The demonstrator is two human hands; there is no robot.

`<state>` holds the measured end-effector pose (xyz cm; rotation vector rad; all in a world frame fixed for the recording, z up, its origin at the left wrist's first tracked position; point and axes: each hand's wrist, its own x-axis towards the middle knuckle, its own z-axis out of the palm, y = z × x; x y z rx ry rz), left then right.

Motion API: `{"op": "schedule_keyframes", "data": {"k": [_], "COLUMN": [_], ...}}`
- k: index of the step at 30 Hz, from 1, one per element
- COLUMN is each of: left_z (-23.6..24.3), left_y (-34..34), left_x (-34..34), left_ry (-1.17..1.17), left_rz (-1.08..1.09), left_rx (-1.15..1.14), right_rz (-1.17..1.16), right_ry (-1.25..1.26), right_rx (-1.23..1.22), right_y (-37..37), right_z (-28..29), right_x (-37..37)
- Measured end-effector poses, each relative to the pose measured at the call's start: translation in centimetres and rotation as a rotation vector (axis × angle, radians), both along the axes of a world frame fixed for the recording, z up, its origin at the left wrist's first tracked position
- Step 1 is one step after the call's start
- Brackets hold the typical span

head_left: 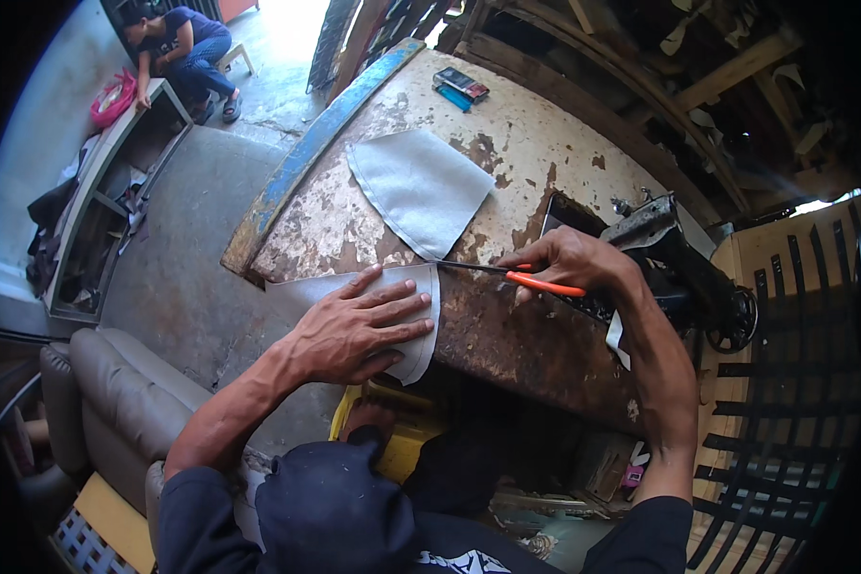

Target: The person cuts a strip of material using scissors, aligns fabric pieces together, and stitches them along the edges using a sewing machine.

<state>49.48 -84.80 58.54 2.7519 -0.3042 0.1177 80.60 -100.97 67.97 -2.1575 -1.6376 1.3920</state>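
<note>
My left hand (368, 325) lies flat, fingers spread, on a light grey fabric piece (416, 359) at the table's near edge. In my right hand (569, 260) are scissors with orange handles (545, 284). Their dark blades point left and touch the corner where this fabric meets a second grey fabric piece (421, 187). That second piece lies on the table farther off, with a stitched line along its edge. Whether the blades are parted is too small to tell.
The worn table (536, 143) has peeling paint and a blue edge board (325, 139). A black sewing machine (674, 249) stands at its right. A small box (461, 86) lies at the far end. Left are a grey sofa (129, 392) and a seated person (182, 57) beside a cabinet.
</note>
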Motion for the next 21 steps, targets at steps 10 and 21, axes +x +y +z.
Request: {"op": "schedule_keyframes", "data": {"k": [10, 21], "left_z": [-0.3, 0.6], "left_y": [1.6, 9.2], "left_x": [0.8, 5.1], "left_ry": [-0.058, -0.069], "left_rz": [0.042, 0.474], "left_rx": [-0.043, 0.031], "right_rz": [-0.19, -0.863], "right_ry": [-0.245, -0.701], "right_rx": [0.224, 0.378], "right_y": [-9.6, -22.9], "right_z": [-0.7, 0.3], "right_x": [0.3, -7.9]}}
